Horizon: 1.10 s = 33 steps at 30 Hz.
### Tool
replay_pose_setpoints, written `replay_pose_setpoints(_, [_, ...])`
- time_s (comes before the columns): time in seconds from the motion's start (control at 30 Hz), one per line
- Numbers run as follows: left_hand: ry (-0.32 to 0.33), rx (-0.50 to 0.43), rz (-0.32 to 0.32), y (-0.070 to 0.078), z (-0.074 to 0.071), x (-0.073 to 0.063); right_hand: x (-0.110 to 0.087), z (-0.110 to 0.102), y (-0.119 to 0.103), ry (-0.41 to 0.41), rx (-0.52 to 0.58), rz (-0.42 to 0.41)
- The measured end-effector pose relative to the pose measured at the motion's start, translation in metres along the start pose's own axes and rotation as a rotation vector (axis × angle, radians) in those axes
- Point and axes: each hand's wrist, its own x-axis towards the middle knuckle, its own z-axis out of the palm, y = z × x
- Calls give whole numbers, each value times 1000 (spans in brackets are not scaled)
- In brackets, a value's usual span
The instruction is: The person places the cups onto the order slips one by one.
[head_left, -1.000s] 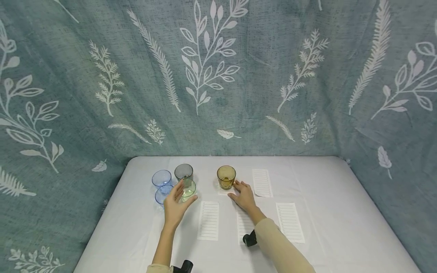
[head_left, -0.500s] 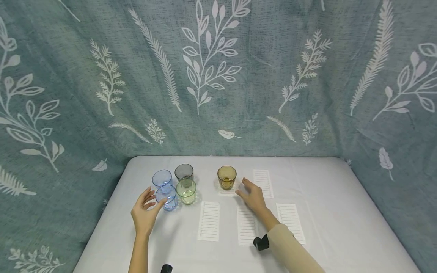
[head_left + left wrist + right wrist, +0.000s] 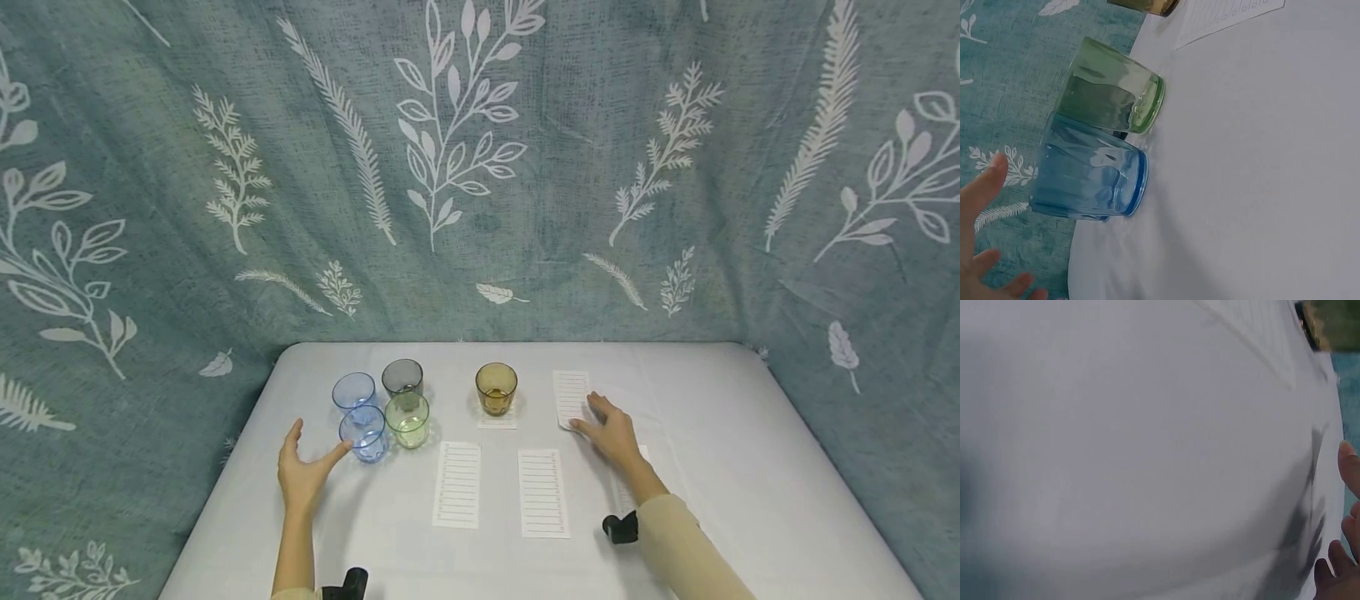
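Beside the front blue glass my left hand has its thumb and fingers spread wide, with nothing in it. In the left wrist view that blue glass stands next to a green glass, the fingers to one side. A second blue glass and a grey glass stand behind. My right hand is at the lower right edge of a lined paper strip, fingers loosely bent and gripping nothing. An amber glass stands on a paper strip left of this hand.
Two more lined paper strips lie in the front middle of the white table. Another strip is partly hidden beneath the right forearm. A green-blue curtain with white leaves hangs behind the table.
My left hand has moved left, from the green glass past the front blue glass. My right hand has moved right, from the amber glass to the back right paper strip. The glasses stay put.
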Motion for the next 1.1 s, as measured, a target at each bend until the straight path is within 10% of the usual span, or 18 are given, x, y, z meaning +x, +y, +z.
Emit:
replay_pose_setpoints(0.47, [-223,-15,-59,-8,16,4,-5,-5,15,-47,-52,-8])
replay_pose_setpoints(1.1, [-211,-49,-34,-19,40,2,-3,0,17,-37,-112,-19])
